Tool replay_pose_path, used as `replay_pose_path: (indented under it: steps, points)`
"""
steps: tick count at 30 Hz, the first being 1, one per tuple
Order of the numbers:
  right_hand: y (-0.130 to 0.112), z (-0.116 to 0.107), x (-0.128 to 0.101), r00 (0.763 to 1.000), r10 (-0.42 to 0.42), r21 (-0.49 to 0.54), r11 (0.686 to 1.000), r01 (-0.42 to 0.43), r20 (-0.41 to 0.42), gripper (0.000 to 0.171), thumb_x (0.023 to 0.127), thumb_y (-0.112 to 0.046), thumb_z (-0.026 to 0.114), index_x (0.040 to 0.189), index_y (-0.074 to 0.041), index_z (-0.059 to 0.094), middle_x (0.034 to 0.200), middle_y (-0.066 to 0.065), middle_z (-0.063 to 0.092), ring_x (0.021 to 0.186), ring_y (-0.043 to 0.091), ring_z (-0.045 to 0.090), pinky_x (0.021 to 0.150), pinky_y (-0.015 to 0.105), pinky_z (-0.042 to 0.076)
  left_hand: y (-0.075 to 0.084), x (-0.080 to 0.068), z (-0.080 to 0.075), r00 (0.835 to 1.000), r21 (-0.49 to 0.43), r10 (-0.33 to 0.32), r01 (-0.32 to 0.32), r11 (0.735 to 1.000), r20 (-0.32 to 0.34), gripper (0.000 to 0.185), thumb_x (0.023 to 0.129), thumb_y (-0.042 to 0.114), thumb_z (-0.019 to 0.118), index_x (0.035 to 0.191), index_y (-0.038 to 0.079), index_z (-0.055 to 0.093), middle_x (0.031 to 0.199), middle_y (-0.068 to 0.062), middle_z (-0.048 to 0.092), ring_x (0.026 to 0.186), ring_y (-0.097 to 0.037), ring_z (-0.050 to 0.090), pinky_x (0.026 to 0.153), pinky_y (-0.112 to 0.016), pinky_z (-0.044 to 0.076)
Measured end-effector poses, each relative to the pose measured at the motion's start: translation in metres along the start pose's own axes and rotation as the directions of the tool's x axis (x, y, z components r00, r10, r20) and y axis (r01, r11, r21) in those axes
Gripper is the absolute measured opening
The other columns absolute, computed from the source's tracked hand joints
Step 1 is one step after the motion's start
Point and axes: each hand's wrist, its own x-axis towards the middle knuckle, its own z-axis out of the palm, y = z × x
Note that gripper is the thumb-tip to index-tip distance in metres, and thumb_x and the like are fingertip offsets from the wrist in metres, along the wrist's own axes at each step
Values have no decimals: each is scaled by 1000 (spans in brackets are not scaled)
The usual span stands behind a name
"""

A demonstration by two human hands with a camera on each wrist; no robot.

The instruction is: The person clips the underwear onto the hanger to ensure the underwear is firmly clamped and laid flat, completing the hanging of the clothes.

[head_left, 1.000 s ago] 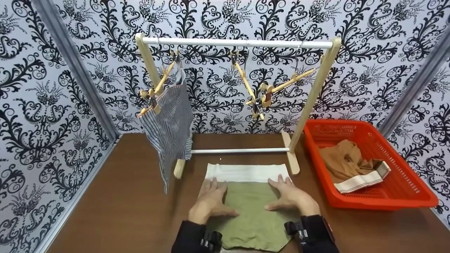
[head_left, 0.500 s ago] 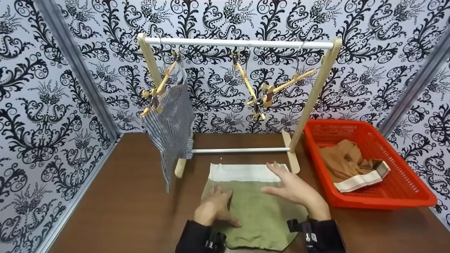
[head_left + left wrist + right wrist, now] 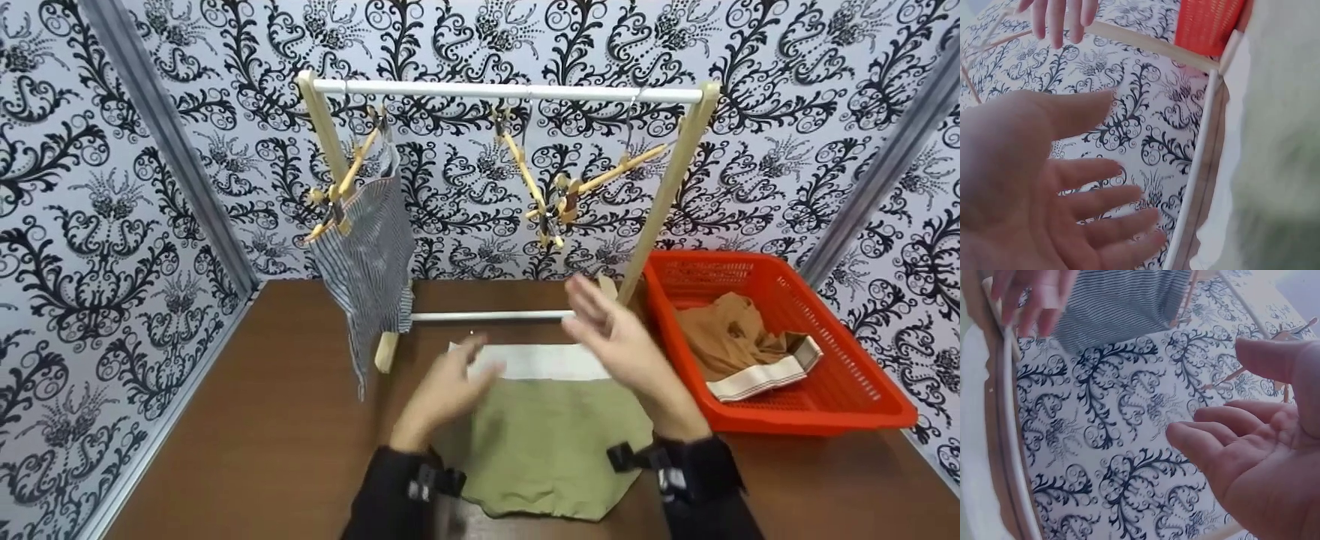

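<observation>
A green cloth piece with a white band (image 3: 555, 442) lies flat on the brown table. Above its left side my left hand (image 3: 450, 386) is raised, blurred, fingers apart and holding nothing. My right hand (image 3: 619, 337) is lifted over the right part of the white band, its fingers extended toward the rack. In the left wrist view the left hand (image 3: 1072, 197) has spread fingers and a bare palm. The right wrist view has the right hand (image 3: 1252, 444) with relaxed fingers and nothing in them. Ahead, two bare clip hangers (image 3: 525, 172) (image 3: 619, 171) hang from the rack.
The rack's white top bar (image 3: 465, 89) spans wooden posts. A striped cloth (image 3: 371, 247) is clipped to a hanger at the left. At the right stands a red basket (image 3: 825, 420) holding a brown cloth with a cream band (image 3: 727, 326). A patterned wall (image 3: 480, 45) stands behind.
Both hands have come off the green cloth, where they lay flat, and risen forward toward the rack. The right hand has gone higher. The cloth stays spread on the table.
</observation>
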Motion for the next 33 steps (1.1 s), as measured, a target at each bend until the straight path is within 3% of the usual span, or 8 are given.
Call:
replay_pose_path:
  steps: [3, 5, 8, 11, 15, 21, 25, 33]
  points:
    - [-13, -6, 15, 1000, 2, 135, 991, 0, -15, 67, 103, -15, 59, 159, -3, 25, 161, 11, 33, 146, 27, 36, 111, 29, 37, 21, 25, -16, 998, -253, -46, 32, 967, -50, 61, 102, 37, 61, 149, 1, 45, 146, -22, 50, 129, -39, 53, 105, -51, 45]
    - [-22, -8, 23, 1000, 16, 217, 976, -12, -20, 63, 104, -10, 57, 158, -2, 26, 161, 12, 34, 145, 25, 38, 110, 32, 39, 37, 44, -25, 995, -424, -76, 41, 905, -66, 58, 103, 35, 59, 149, 2, 45, 144, -20, 53, 127, -37, 56, 103, -48, 48]
    - [-34, -6, 29, 999, 38, 287, 957, -27, -33, 60, 104, -11, 56, 157, -2, 29, 160, 12, 36, 144, 23, 40, 111, 33, 39, 64, 69, -35, 991, -630, -102, 24, 776, -89, 52, 105, 31, 57, 147, 1, 46, 138, -18, 59, 124, -35, 59, 100, -44, 51]
    - [-47, -2, 29, 997, 37, 328, 944, -14, -63, 59, 104, -11, 57, 156, -1, 31, 158, 13, 39, 141, 23, 43, 110, 33, 40, 86, 90, -43, 988, -722, -116, 4, 692, -106, 51, 105, 33, 56, 146, 4, 47, 136, -12, 62, 123, -30, 60, 101, -40, 50]
    - [-61, 6, 28, 994, 24, 379, 925, 20, -109, 59, 103, -8, 57, 156, 1, 31, 156, 17, 42, 139, 26, 46, 109, 36, 41, 109, 114, -52, 988, -783, -110, -15, 622, -106, 50, 104, 35, 55, 145, 6, 48, 137, -9, 62, 125, -28, 59, 102, -38, 49]
    - [-76, 20, 31, 991, 59, 463, 887, 5, -124, 64, 102, -6, 59, 157, 1, 26, 154, 18, 44, 137, 27, 49, 107, 35, 44, 133, 131, -64, 995, -817, -73, -11, 577, -65, 52, 106, 38, 51, 146, 5, 46, 138, -12, 60, 126, -29, 57, 100, -40, 48]
    - [-82, 27, 33, 982, 93, 504, 864, 3, -165, 61, 102, -5, 59, 155, 3, 30, 147, 17, 52, 130, 27, 56, 105, 37, 46, 142, 135, -69, 996, -814, -71, 4, 581, -45, 49, 104, 38, 54, 143, 7, 52, 135, -10, 63, 123, -26, 59, 106, -43, 44]
    - [-93, 38, 32, 956, 33, 439, 893, 103, -292, 48, 100, -6, 63, 145, 4, 49, 133, 19, 64, 116, 25, 66, 97, 39, 52, 155, 134, -73, 995, -821, -89, 10, 571, -49, 31, 101, 29, 63, 126, 11, 65, 122, -8, 69, 112, -25, 63, 105, -42, 45]
